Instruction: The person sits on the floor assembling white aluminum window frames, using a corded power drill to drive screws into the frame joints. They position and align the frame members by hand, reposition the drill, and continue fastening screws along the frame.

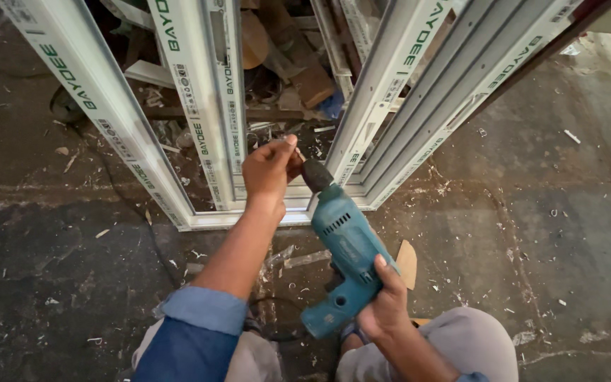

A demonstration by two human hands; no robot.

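Note:
My right hand (385, 304) grips the handle of a teal electric drill (344, 247) that points up and left toward a white window frame (210, 216) standing on the floor. The drill's black chuck (315, 175) is close to the frame's bottom rail. My left hand (271, 166) is raised at the chuck, its fingertips pinched around the drill's tip or a small screw; what it pinches is too small to tell. My knees in grey trousers show at the bottom edge.
Several white frame profiles (419, 106) with green print lean together behind the bottom rail. Wood scraps and debris (298, 78) lie beyond them. The dark concrete floor (72, 269) is strewn with white shavings; a piece of cardboard (407, 262) lies by the drill.

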